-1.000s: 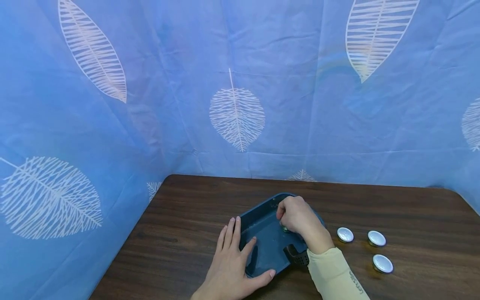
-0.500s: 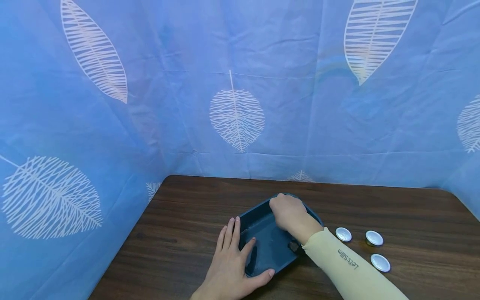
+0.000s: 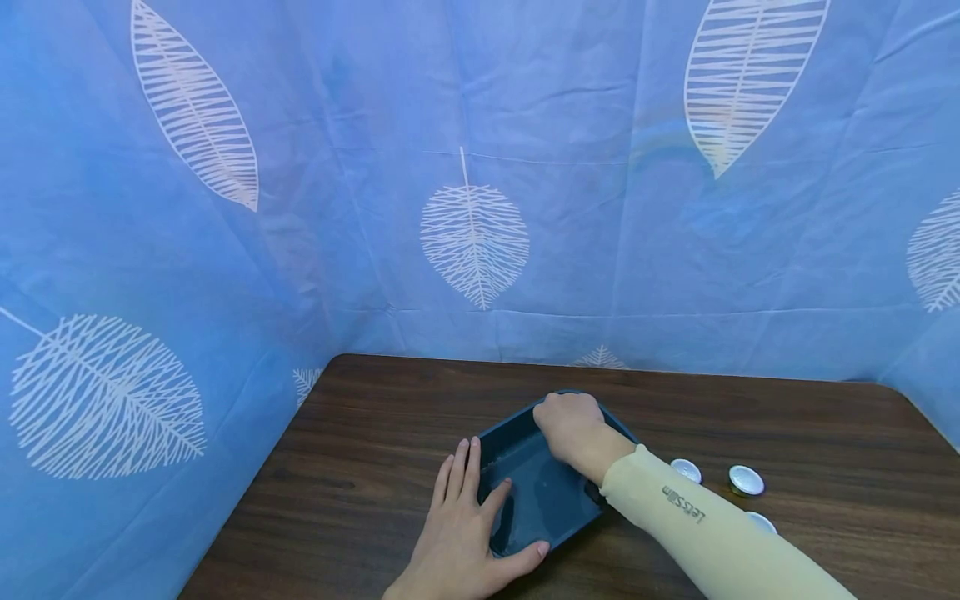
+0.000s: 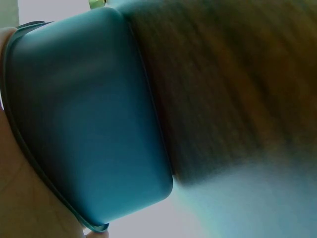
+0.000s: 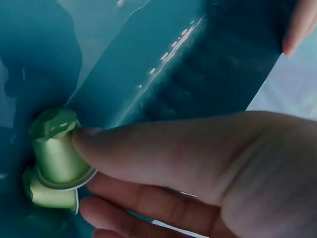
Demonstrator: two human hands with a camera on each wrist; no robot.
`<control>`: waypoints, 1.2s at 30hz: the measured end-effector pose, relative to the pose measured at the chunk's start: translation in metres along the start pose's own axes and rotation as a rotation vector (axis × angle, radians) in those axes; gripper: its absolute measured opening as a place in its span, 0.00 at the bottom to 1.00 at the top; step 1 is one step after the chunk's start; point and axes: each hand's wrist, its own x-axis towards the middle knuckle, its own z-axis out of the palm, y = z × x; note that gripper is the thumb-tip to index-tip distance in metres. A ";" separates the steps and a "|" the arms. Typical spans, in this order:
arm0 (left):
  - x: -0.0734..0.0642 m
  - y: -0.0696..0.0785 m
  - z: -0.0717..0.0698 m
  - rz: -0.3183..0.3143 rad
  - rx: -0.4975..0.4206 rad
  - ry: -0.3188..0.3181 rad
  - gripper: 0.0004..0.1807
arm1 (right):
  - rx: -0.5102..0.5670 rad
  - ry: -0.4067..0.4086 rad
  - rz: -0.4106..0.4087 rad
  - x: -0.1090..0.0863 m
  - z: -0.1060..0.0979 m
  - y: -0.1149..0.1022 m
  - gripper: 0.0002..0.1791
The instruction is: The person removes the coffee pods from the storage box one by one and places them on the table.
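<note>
A dark blue rectangular tray lies at an angle on the table. My left hand rests along its left side, fingers straight and spread, thumb at the near corner. In the left wrist view the palm lies against the tray's rim. My right hand reaches into the far corner of the tray. There, in the right wrist view, thumb and fingers pinch a green coffee capsule, tilted with its rim down. A second green capsule lies right below it, partly hidden.
To the tray's right stand white-lidded capsules on the brown wooden table: one at the left, one farther right, and a nearer capsule partly covered by the right sleeve. Behind hangs a blue leaf-print curtain.
My right hand has moved left and farther into the tray's far corner, and the forearm now overlaps the loose capsules. The left hand has stayed in place on the tray.
</note>
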 end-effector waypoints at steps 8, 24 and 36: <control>0.000 0.000 0.000 -0.003 0.006 -0.008 0.48 | 0.069 0.001 -0.011 -0.004 -0.001 0.001 0.04; -0.001 -0.002 0.001 0.006 0.010 0.006 0.48 | -0.059 -0.059 0.083 -0.010 -0.001 0.000 0.07; 0.000 -0.001 0.001 0.000 0.000 -0.007 0.48 | -0.009 -0.104 0.022 -0.011 0.001 0.002 0.08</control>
